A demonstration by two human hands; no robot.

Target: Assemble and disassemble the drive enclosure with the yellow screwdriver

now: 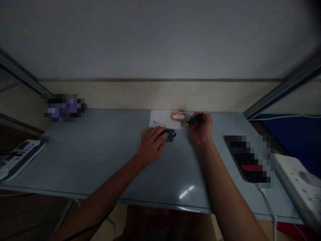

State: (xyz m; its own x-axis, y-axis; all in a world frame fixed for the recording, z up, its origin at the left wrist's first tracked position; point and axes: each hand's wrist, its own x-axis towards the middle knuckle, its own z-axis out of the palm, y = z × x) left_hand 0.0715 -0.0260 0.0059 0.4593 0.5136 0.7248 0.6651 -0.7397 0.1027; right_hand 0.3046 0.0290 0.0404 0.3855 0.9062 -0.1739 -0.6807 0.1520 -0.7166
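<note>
- Glossy grey tabletop [87,167] spanning the middle of the frame, with a bright glare streak toward the bottom.
- Small orange animal-face object [178,117], just above and right of centre.
- Grey panel [160,40] filling the top, with a cream strip [112,95] running beneath.
- Purple-toned object [65,108] at left, pixelated past recognition.
- White-and-dark power strip [22,160] at the left edge, dotted with blue.
- Dark flat device [237,150] at right, partly pixelated, with a white cable [273,207] at the lower end.
- White boxy object [288,164] at lower right, cut off by the frame.
- Deep blue surface [296,137] at the right edge.
</note>
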